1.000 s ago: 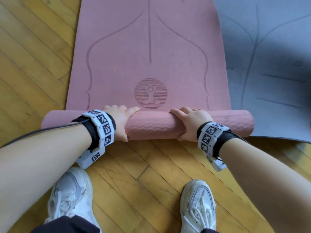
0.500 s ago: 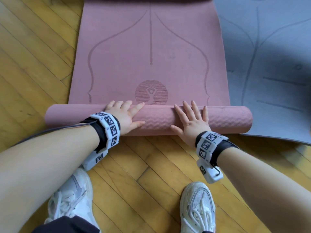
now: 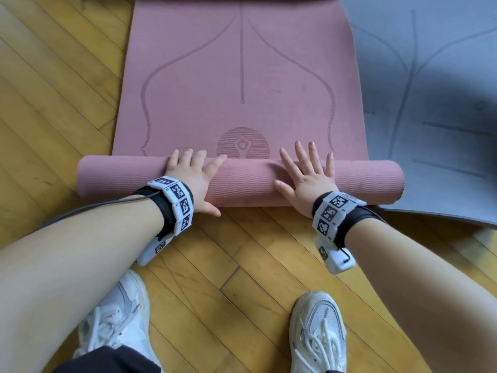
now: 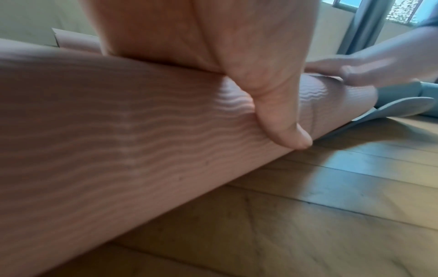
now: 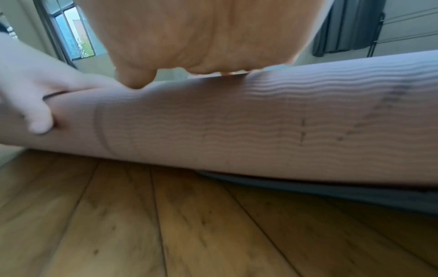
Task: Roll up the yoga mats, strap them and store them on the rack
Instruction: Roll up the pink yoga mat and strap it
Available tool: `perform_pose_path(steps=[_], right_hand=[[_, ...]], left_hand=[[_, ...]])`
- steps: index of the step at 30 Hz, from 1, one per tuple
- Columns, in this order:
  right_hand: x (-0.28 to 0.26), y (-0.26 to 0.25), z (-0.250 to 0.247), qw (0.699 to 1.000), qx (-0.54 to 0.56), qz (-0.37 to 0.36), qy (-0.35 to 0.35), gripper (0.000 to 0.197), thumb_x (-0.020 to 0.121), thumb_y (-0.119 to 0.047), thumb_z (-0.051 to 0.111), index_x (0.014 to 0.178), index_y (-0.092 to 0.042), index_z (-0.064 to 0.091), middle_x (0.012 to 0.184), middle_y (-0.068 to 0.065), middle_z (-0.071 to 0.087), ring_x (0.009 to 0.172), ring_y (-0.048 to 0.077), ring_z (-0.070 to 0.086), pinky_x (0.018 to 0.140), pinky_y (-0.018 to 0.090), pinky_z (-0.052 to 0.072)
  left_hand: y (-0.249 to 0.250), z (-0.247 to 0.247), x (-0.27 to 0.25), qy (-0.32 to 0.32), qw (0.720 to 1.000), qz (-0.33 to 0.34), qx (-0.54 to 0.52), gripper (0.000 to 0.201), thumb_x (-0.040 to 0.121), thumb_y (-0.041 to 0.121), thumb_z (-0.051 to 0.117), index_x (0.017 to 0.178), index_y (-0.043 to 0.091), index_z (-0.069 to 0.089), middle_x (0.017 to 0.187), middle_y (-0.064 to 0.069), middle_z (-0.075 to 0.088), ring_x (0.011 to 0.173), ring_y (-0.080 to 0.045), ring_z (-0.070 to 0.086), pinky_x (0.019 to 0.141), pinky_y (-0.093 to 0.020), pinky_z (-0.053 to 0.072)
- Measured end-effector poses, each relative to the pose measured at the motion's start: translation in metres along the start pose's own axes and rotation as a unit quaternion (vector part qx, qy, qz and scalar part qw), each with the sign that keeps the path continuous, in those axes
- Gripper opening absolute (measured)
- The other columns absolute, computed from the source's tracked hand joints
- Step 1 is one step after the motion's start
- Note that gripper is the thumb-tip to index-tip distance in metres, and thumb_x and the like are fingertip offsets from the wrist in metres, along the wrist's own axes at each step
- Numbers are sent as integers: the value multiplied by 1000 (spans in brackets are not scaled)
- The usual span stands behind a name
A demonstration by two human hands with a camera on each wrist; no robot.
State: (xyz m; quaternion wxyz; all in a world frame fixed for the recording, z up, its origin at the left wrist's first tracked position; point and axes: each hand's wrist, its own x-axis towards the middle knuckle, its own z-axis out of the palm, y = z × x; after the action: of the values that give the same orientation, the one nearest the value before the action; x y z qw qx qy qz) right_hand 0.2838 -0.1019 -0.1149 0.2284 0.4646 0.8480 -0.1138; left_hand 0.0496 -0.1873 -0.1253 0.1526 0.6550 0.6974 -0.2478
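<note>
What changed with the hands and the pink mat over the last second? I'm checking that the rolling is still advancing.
Both hands went from a curled grip on the roll to flat, spread fingers: the left hand and right hand now press on the pink mat. The roll has moved away from the person, covering the bottom of the round logo. The grey mat stayed flat.
</note>
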Motion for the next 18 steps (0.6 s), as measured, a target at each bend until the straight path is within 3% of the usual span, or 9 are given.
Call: perform_pose_path(steps=[5, 7, 10, 14, 16, 18], right_hand=[[-7, 3, 9, 999, -41, -34, -6, 107, 77, -81, 42, 146, -36, -25, 158, 0, -23, 145, 27, -23, 114, 60, -11], [0, 3, 6, 998, -45, -32, -7, 117, 72, -78, 55, 147, -36, -24, 159, 1, -21, 146, 29, -20, 114, 61, -8], [13, 3, -1, 997, -66, -24, -11, 126, 67, -71, 68, 147, -36, -23, 160, 1, -17, 146, 30, -16, 114, 61, -5], [24, 3, -5, 995, -100, -2, -21, 130, 66, -60, 77, 146, -36, -23, 160, 3, -8, 147, 33, -9, 115, 61, -1], [26, 4, -8, 995, -99, -6, -8, 125, 68, -55, 78, 148, -36, -16, 158, 4, 8, 146, 31, 5, 116, 59, 5], [26, 5, -10, 994, -103, -24, 19, 117, 68, -53, 78, 150, -35, -4, 151, 2, 24, 139, 27, 23, 114, 57, 16]], left_hand=[[-4, -7, 7, -9, 1000, -6, -18, 125, 62, 85, 56, 149, 33, -18, 158, -10, 5, 146, -32, 6, 117, -51, 2], [-3, -9, 5, 1, 1000, -19, -18, 121, 67, 82, 54, 148, 31, -21, 158, -11, -3, 146, -31, 0, 117, -50, -2], [0, -7, 0, 25, 999, -17, -18, 107, 77, 74, 51, 150, 30, -14, 158, -10, -2, 146, -29, 0, 119, -47, -2], [0, -4, -1, 13, 999, -18, 34, 119, 75, 69, 61, 148, 28, -23, 158, -12, -6, 146, -33, -2, 118, -47, -1], [0, -6, 3, 17, 998, -28, 49, 119, 75, 62, 67, 148, 29, -22, 157, -14, 0, 144, -35, 8, 118, -46, 6], [-1, -9, 6, 37, 996, -17, 76, 114, 77, 57, 67, 149, 29, -17, 150, -14, 19, 134, -32, 29, 112, -42, 24]])
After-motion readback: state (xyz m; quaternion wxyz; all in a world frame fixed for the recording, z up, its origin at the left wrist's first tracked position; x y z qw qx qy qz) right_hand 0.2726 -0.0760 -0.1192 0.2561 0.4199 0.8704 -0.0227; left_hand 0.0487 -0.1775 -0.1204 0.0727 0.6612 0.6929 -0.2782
